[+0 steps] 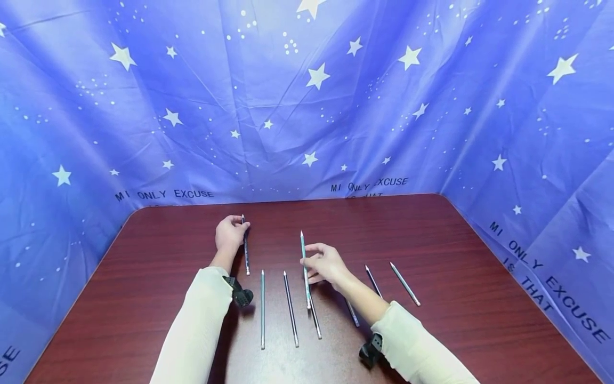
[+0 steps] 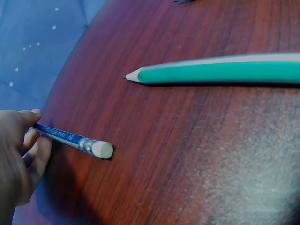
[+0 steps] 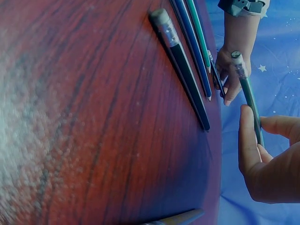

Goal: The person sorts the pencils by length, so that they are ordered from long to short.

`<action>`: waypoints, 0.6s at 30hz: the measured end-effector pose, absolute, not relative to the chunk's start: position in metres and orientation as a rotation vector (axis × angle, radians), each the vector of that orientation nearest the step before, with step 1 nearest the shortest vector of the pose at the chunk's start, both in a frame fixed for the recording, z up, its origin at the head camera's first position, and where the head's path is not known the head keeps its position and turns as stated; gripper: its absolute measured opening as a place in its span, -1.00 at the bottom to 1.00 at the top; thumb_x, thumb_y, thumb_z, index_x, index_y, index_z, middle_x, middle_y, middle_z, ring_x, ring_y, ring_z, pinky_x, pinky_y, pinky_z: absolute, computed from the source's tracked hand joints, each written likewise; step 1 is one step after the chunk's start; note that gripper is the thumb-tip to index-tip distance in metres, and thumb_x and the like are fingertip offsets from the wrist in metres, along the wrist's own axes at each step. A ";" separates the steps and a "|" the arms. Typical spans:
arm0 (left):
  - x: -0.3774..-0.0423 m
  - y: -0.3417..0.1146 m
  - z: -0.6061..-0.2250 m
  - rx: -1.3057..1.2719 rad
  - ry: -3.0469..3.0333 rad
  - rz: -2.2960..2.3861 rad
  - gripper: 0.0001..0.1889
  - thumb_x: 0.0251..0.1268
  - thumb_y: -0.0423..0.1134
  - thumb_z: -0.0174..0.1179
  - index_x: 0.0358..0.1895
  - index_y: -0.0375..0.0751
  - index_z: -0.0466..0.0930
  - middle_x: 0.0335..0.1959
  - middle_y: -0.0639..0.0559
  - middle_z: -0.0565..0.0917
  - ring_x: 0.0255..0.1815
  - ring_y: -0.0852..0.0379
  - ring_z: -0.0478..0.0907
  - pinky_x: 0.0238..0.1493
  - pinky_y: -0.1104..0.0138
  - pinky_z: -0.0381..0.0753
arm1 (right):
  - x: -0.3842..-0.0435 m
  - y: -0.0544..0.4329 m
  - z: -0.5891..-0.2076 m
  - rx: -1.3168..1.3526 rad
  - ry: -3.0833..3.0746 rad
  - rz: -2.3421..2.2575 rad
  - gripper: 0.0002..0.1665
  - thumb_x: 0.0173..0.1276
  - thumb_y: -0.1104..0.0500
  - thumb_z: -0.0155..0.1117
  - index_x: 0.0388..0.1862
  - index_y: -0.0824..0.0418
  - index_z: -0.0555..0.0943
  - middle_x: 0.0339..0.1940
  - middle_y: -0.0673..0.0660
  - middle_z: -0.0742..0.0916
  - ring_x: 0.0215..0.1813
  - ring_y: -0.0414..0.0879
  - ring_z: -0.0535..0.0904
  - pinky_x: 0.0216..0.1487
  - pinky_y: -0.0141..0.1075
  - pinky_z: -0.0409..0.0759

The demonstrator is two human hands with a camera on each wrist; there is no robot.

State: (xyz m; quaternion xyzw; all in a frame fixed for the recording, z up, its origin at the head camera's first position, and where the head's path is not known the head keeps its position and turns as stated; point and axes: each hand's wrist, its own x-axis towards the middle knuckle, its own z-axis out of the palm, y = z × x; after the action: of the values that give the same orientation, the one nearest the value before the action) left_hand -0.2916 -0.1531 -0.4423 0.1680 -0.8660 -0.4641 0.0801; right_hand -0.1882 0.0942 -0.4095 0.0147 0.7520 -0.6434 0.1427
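At the far left of the row, my left hand (image 1: 230, 233) pinches a blue pencil (image 1: 247, 253) near its sharpened end. Its white eraser end (image 2: 102, 149) points back toward me, on or just over the table. My right hand (image 1: 328, 265) holds a green pencil (image 3: 251, 98) between thumb and fingers, raised above the table with its eraser end free. Below it lies a dark pencil (image 1: 315, 321), partly covered in the head view. Between the hands lie another green pencil (image 1: 263, 314) and a dark blue pencil (image 1: 290, 312), roughly parallel.
Right of my right hand lie a dark pencil (image 1: 373, 280) and a grey-green pencil (image 1: 405, 284). Another blue pencil (image 1: 352, 313) is partly hidden by my right forearm. The reddish-brown table (image 1: 460, 320) meets a blue star-printed curtain (image 1: 268, 96) at back and sides.
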 end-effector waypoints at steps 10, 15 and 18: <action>-0.288 -0.149 -0.441 0.425 -2.708 -1.160 -0.68 0.21 -0.13 0.20 -0.01 -0.17 0.59 -0.17 -0.13 0.69 -0.15 -0.05 0.59 -0.12 0.12 0.50 | -0.186 0.093 -0.411 0.037 2.199 -1.853 -0.48 0.20 0.33 0.24 0.16 0.37 0.41 -0.29 0.31 0.69 -0.61 -0.17 0.52 -0.52 -0.22 0.69; -0.287 -0.148 -0.441 0.415 -2.737 -1.124 -0.67 0.20 -0.14 0.20 0.01 -0.16 0.59 -0.14 -0.12 0.69 -0.12 -0.06 0.59 -0.09 0.08 0.50 | -0.188 0.093 -0.411 0.046 2.197 -1.848 -0.49 0.20 0.34 0.24 0.15 0.36 0.42 -0.27 0.34 0.70 -0.62 -0.18 0.52 -0.51 -0.23 0.69; -0.288 -0.148 -0.442 0.420 -2.751 -1.112 -0.67 0.21 -0.14 0.19 0.02 -0.15 0.59 -0.12 -0.10 0.69 -0.09 -0.06 0.59 -0.07 0.07 0.50 | -0.189 0.093 -0.410 0.042 2.197 -1.843 -0.49 0.20 0.35 0.23 0.15 0.37 0.42 -0.26 0.35 0.70 -0.62 -0.18 0.51 -0.47 -0.21 0.70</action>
State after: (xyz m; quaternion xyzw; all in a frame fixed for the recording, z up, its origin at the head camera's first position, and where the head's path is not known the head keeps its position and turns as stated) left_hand -0.2879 -0.1476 -0.4421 0.1399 -0.9155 -0.3703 0.0724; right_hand -0.1886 0.0930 -0.4095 0.0144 0.7589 -0.6367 0.1363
